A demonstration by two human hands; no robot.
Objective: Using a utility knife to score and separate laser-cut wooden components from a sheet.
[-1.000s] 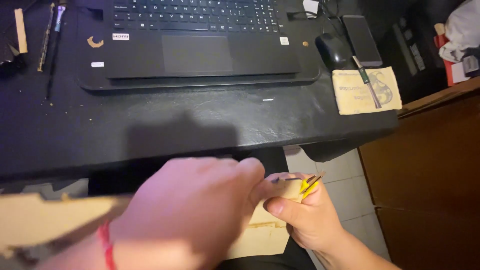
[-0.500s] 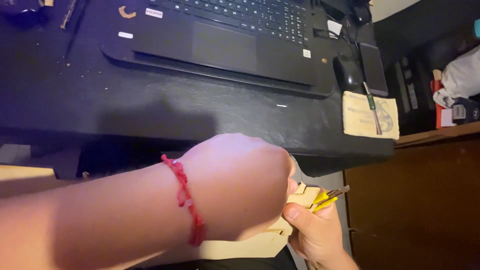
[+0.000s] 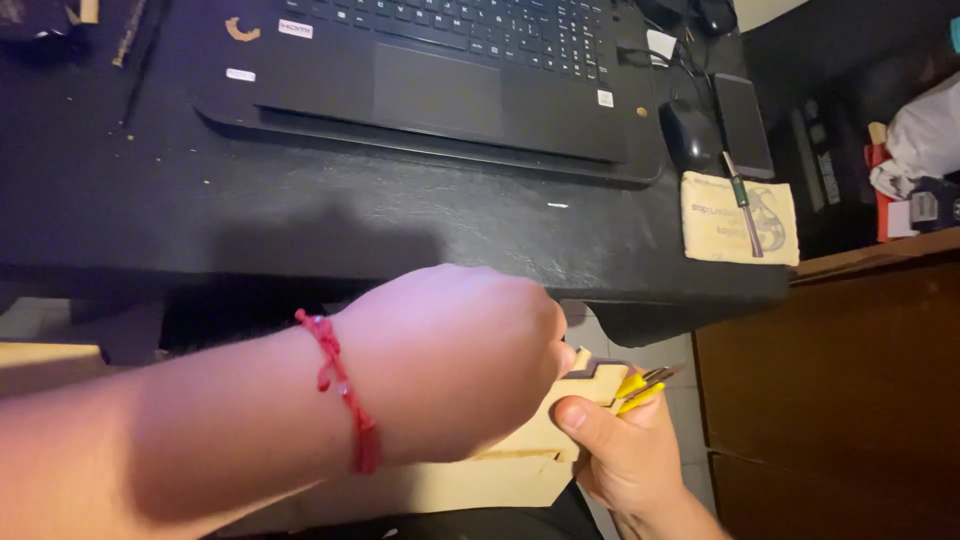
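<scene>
Left hand [image 3: 450, 370] clenched on flat pale plywood cut-out [image 3: 590, 385]; right hand [image 3: 620, 455] clamps it with yellow-handled tool [image 3: 640, 385]; a fitting step, probably; steadiness needed next.

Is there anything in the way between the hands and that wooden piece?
Nothing visible does. The right hand already grips the notched wooden piece together with a yellow-handled tool. The left hand is closed against the piece from the other side and hides much of it from the camera.
</scene>
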